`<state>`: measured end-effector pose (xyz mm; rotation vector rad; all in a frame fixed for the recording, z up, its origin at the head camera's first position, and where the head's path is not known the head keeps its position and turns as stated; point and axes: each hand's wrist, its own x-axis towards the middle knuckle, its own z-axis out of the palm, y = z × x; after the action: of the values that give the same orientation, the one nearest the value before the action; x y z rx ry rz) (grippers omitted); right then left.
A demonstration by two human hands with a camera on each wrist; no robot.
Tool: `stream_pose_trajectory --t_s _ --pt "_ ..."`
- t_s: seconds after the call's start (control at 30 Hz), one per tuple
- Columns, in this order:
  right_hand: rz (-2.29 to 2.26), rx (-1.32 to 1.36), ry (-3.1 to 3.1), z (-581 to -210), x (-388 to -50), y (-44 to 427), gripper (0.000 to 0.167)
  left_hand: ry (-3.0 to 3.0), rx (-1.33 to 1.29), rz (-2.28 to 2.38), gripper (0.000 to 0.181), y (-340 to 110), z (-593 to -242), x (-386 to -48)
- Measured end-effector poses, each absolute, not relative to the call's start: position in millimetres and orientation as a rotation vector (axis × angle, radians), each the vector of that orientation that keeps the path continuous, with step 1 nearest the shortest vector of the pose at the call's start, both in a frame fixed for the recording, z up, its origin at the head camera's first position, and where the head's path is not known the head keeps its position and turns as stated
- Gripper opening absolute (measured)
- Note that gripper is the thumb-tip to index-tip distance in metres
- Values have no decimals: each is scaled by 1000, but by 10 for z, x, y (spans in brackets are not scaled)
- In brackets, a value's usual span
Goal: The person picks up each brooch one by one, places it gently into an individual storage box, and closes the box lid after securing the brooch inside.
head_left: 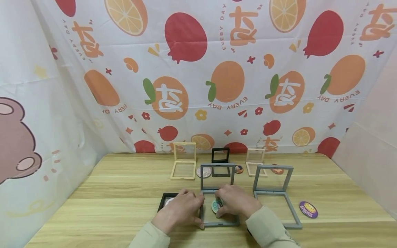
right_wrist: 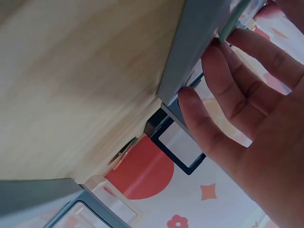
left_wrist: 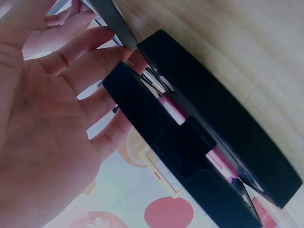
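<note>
"While our right grip (head_left: 236,200) pinches the green badge (head_left: 215,206), which way does it face?"
"Printed side up; it's round, all axes alike. We have it within the gray frame (head_left: 214,224) below that grip, lid (head_left: 218,165) upright beyond."
"Our left grip (head_left: 182,208)?"
"Fingers spread, touching that frame's left edge; just left, a black frame (head_left: 163,198) holds something white (head_left: 169,200), partly hidden."

Prob. a small screened-off work nook; home vs. studio unclear. Pale wood-grain tabletop (head_left: 130,189), w/ white fruit-print fabric sheet (head_left: 198,74) (oranges (head_left: 227,81), red fruit (head_left: 186,36), "EVERY DAY" text (head_left: 222,41)) hung behind, white cloth (head_left: 46,110) w/ brownish-pink cartoon animal print (head_left: 12,137) on L side, plain pale sheet (head_left: 369,155) on R side.
</note>
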<state>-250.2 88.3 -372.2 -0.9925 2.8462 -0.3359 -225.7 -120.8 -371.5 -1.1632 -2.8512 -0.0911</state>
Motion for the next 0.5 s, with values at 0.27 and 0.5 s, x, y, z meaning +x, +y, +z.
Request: stream_pose_trajectory --t_s 0.27,0.5 --pt "-360 -936 2844 -3744 -2493 842 29 -2852 -1154 -105 50 -1221 -3720 -2249" --pt "-362 -960 2855 -3751 -2493 845 27 -2836 -1155 -81 53 -1212 -3725 -2244"
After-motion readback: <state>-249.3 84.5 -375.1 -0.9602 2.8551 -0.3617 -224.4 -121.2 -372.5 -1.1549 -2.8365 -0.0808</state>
